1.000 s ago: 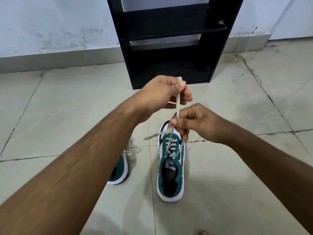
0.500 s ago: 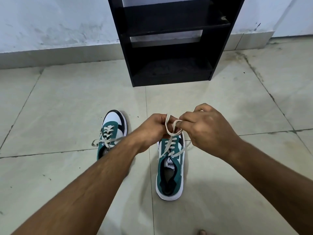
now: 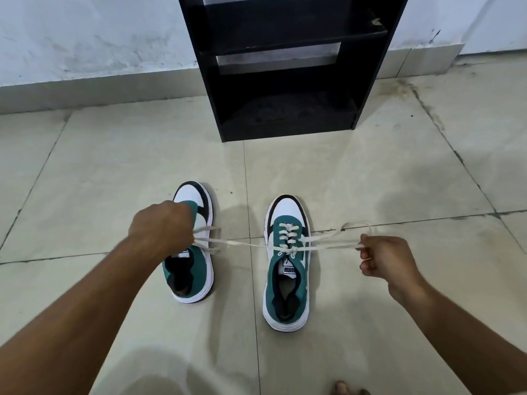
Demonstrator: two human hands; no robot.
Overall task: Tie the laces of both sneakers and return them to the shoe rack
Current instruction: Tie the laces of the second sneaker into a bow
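White laces [image 3: 251,244] stretched taut between both hands [image 3: 161,228].

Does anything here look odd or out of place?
Not much. Both sneakers sit on the floor, not in the black shoe rack. The left hand and right hand stretch the right sneaker's laces wide.

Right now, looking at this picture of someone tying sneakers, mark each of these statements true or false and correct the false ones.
1. Both sneakers stand on the floor. True.
2. The right hand pulls a lace loop of the right sneaker. True.
3. A sneaker sits on the shoe rack. False: the shelves in view hold no sneaker.
4. The left hand rests flat on the floor. False: it grips laces above the left sneaker.
5. The sneakers' toes point toward the rack. True.
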